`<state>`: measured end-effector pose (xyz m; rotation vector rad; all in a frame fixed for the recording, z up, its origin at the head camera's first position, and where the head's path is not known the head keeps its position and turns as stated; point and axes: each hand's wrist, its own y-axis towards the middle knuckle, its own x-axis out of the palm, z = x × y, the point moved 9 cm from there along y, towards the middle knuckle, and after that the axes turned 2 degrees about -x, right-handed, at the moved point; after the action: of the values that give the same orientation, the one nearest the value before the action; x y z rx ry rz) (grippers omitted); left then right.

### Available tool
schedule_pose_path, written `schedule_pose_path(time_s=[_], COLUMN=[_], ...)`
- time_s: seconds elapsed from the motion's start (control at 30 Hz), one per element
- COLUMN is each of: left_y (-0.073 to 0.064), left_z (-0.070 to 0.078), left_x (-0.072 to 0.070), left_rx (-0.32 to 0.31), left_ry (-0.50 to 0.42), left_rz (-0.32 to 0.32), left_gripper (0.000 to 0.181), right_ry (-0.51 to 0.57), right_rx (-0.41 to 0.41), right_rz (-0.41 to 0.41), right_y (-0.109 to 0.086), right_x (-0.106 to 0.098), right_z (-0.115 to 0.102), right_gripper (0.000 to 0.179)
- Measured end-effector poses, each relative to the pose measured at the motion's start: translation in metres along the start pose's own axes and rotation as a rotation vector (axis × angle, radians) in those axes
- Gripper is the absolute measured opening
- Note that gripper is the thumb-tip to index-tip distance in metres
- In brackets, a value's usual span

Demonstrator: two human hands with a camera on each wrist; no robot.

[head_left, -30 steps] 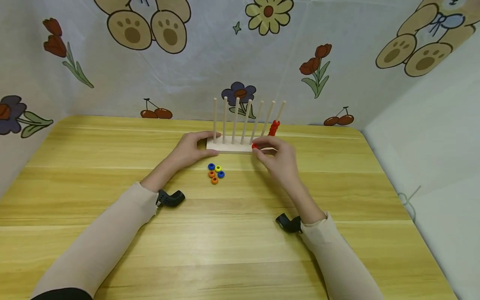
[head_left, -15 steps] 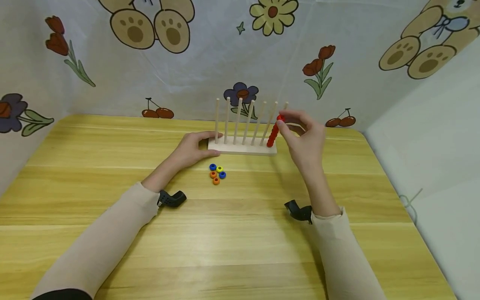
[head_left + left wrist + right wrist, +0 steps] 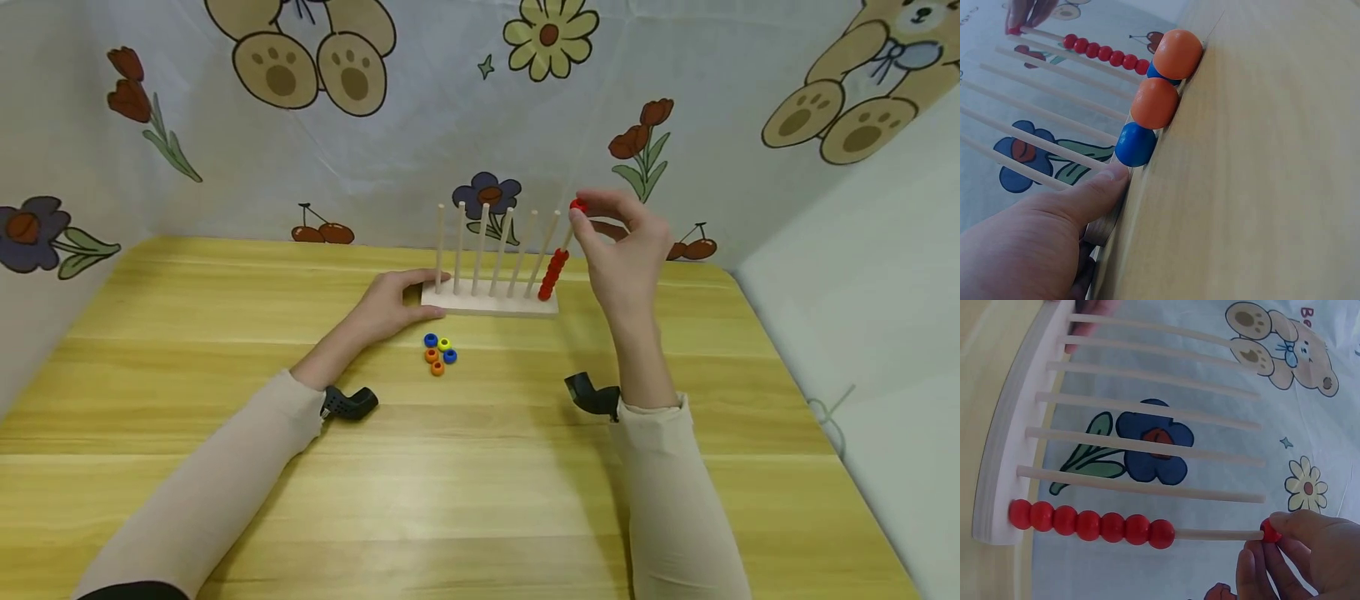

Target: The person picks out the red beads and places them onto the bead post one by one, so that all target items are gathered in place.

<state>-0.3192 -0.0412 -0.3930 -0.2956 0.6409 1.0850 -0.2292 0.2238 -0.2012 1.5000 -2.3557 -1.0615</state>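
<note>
A pale wooden peg board [image 3: 491, 305] with several upright pegs stands toward the back of the table. My left hand [image 3: 386, 304] grips its left end, thumb along the front edge and fingers behind; the left wrist view shows that thumb [image 3: 1094, 197] close up. On the rightmost peg sits a stack of red beads [image 3: 552, 275], with bare peg above it. My right hand [image 3: 626, 250] pinches one red bead [image 3: 1270, 530] between thumb and fingertips, right at that peg's tip. The other pegs [image 3: 1160, 447] carry no beads.
In front of the board lies a small cluster of loose beads: blue [image 3: 450, 357], yellow [image 3: 444, 343] and orange [image 3: 437, 368]. A patterned cloth [image 3: 420, 142] hangs behind the table [image 3: 450, 483]. Each wrist wears a black camera mount [image 3: 592, 396].
My right hand, pinching a red bead, has risen from beside the board's front to the rightmost peg's tip. My left hand keeps its grip on the board's left end.
</note>
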Motion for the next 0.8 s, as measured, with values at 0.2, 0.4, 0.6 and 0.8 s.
schedule_pose_path(time_s=[0.2, 0.4, 0.6, 0.8], left_y=[0.001, 0.002, 0.002, 0.001], left_z=[0.002, 0.001, -0.001, -0.003], left_x=[-0.002, 0.000, 0.000, 0.000], left_rx=[0.011, 0.010, 0.006, 0.000], left_ry=[0.000, 0.007, 0.006, -0.007], left_rz=[0.009, 0.005, 0.008, 0.002], left_gripper=[0.056, 0.056, 0.055, 0.056], right_ry=[-0.015, -0.086, -0.113, -0.116], right_rx=[-0.003, 0.023, 0.048, 0.068], right_rz=[0.014, -0.007, -0.043, -0.097], right_y=[0.000, -0.001, 0.003, 0.003], right_x=[-0.001, -0.002, -0.002, 0.000], right_z=[0.002, 0.011, 0.038, 0.047], right_gripper=[0.018, 0.019, 0.020, 0.024])
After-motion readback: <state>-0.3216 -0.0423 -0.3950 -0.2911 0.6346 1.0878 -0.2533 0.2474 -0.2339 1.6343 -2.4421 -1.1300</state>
